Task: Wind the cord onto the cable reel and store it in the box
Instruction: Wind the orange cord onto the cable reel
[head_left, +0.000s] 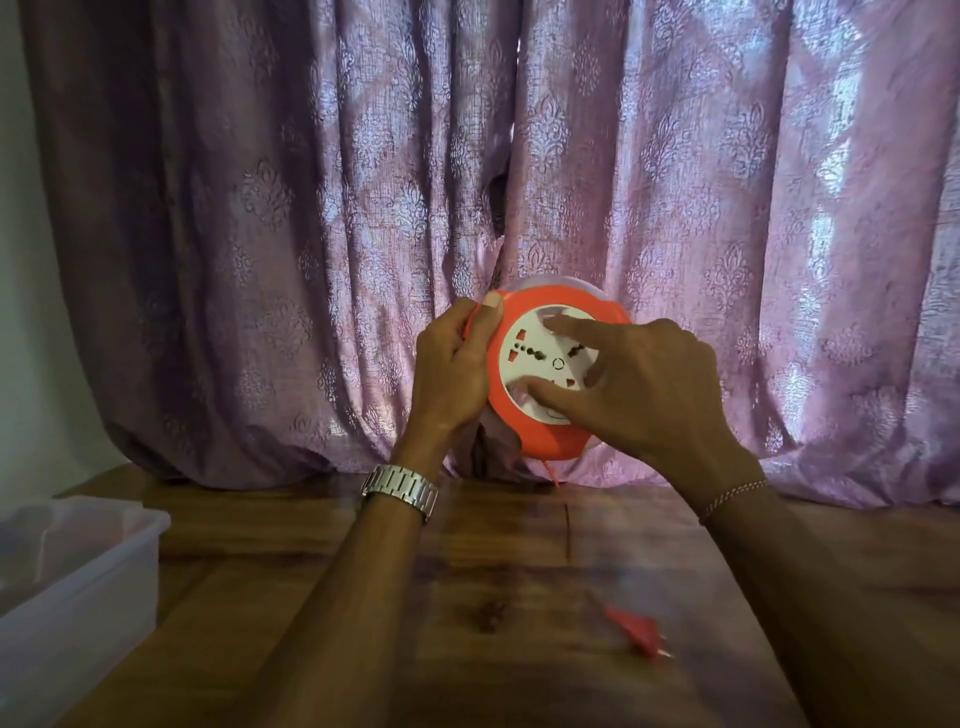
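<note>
Cord: orange, thin, seen as a short length (552, 470) hanging from the reel's lower edge, below the right fingers; its run across the table is too faint to follow.
Plug: orange, blurred (638, 635), lying on the wooden table (467, 597) well below and nearer than both hands.
Box: translucent plastic (78, 571), open-topped, on the table far to the left of the left fingers.
Left hand: (457, 364) grips the reel's left rim, thumb laid over the orange front edge, fingers curled round behind; a metal watch (400, 491) sits on the wrist.
Right hand: (639, 384) spread over the reel's face, index finger and thumb stretched straight and touching the white disc, other fingers loosely bent; a thin bracelet (732, 499) circles the wrist.
Cable reel: round, orange with a white socket face (524, 434), held up off the table between the two hands, face tilted toward the camera.
Curtain: patterned purple fabric (311, 208), hanging just behind the reel and beyond all the fingers, its hem reaching the table.
</note>
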